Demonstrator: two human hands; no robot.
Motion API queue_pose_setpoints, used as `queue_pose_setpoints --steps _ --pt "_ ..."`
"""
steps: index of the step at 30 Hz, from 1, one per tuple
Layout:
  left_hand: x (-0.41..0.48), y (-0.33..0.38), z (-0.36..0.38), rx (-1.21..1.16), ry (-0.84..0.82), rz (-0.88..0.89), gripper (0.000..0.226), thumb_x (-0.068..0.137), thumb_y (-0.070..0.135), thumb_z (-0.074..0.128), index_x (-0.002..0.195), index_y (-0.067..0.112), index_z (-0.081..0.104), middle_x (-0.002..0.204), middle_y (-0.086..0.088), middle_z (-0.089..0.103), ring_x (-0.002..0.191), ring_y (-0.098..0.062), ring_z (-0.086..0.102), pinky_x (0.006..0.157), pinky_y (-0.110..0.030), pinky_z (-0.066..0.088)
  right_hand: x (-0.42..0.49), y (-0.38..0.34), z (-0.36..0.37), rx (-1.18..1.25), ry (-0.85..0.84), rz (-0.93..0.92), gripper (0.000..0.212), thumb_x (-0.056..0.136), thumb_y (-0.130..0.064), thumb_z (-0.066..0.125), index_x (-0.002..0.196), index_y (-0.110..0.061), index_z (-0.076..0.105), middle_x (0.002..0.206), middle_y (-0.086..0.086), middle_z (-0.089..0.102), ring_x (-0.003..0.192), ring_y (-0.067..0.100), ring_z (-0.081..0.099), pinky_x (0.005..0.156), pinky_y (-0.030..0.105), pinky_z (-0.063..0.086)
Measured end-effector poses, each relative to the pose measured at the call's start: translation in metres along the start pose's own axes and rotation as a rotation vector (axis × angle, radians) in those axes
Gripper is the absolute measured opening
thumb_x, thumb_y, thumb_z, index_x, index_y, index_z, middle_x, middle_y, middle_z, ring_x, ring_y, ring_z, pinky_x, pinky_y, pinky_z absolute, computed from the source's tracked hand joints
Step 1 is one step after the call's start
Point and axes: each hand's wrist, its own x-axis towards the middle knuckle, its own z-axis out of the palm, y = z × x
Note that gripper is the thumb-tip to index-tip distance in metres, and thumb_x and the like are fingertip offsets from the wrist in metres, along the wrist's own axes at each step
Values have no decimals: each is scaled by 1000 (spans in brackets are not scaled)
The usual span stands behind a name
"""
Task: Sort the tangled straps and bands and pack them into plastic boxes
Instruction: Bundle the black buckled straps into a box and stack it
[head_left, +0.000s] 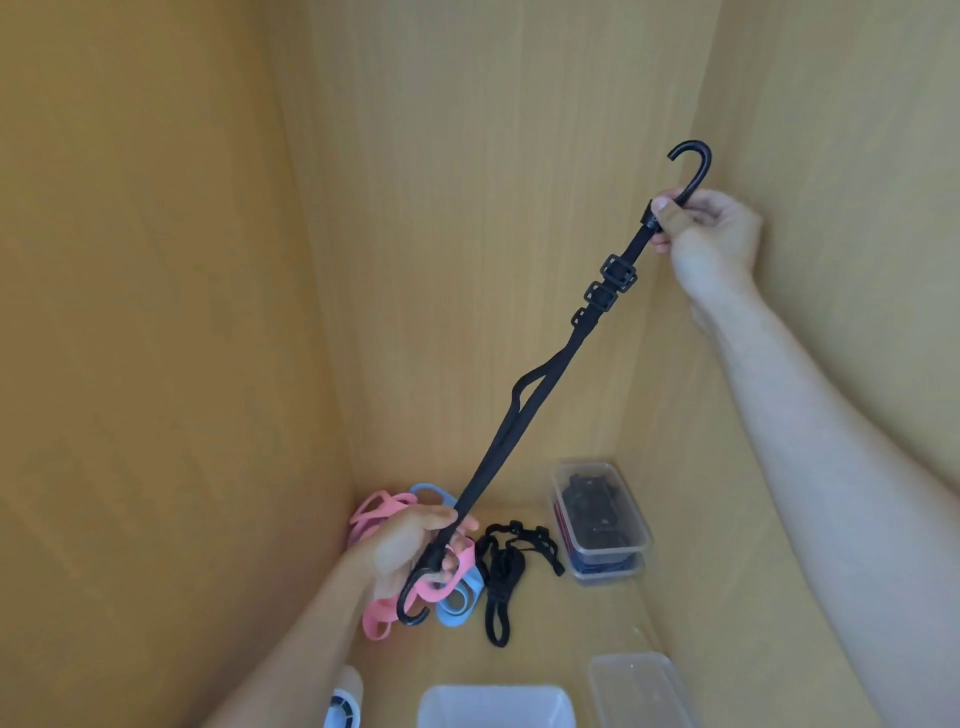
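Watching the black hooked strap (524, 410) stretching taut on a diagonal in the air above the wooden surface (561, 623). The right hand (706, 228) is pinching its upper end, thumb and curled fingers closing just below the top hook (693, 161), up by the right wall. The left hand (415, 545) is gripping the lower end, fingers curling round it above the bottom hook (410, 603). I am counting three buckles (615, 273) near the right hand. Pink bands (376, 512) and blue bands (457, 603) are lying heaped under the left hand, a tangled black strap (501, 571) just beside them. A clear box (597, 509) of dark straps is sitting on a second box (608, 569). An open box (493, 706) and a loose lid (639, 686) are showing nearest me.
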Motion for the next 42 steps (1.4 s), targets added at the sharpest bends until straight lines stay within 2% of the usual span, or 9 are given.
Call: queue_pose_setpoints --steps 7,11,16,19,24,29,32,35,42 --pt "10 9 -5 61 -76 -53 27 97 12 38 115 0 54 70 -8 47 53 -14 25 36 -20 20 -24 22 5 -91 -103 63 14 92 -12 70 88 -26 67 82 -7 71 69 3 66 72 19 53" --pt "4 24 -3 -96 -156 54 46 90 -3 32 122 20 57 81 -19 57 54 -22 45 36 -24 39 -42 43 6 -124 -135 126 16 92 -12 70 88 -27 67 83 -7 69 80 7 66 89 28 52" --pt "-9 46 12 -259 -345 91 33 92 2 37 93 -1 70 84 -19 57 64 -27 61 51 -27 57 -68 67 8 -141 -145 182 11 94 -9 68 94 -20 68 82 -8 66 71 -7 63 76 11 48" --pt "-17 55 16 -427 -558 92 52 76 -1 33 115 -15 65 97 -26 61 100 -45 67 75 -43 63 -86 78 10 -131 -172 198 7 95 -8 66 96 -15 67 84 -4 66 76 0 63 67 4 44" --pt "-25 63 26 -537 -768 184 74 60 -25 37 133 -20 50 138 -38 50 135 -49 47 97 -54 54 -115 93 9 74 -246 340 15 105 -15 51 92 -15 58 74 -3 63 74 19 67 78 33 56" --pt "-29 67 39 -477 -719 206 35 90 -7 56 124 -16 61 129 -35 59 126 -41 59 91 -43 58 -143 93 15 291 -344 460 23 109 -20 41 93 -7 51 69 2 65 57 22 66 55 34 57" --pt "-28 72 47 -287 -478 267 29 96 19 59 111 -4 68 96 -18 72 87 -28 75 63 -28 60 -153 88 20 292 -394 486 21 109 -18 40 95 -6 50 71 7 66 52 20 60 48 29 49" --pt "-28 76 50 -39 -300 336 33 94 37 59 103 9 72 63 1 46 47 -9 38 39 -17 31 -158 86 21 310 -422 488 16 108 -15 42 100 -5 51 68 10 58 47 18 50 41 26 40" --pt "-28 86 52 27 -199 283 41 102 47 45 110 8 55 67 6 27 55 -10 16 37 -17 19 -169 94 18 325 -554 569 21 95 3 59 100 -11 44 106 8 77 54 10 39 50 23 39"
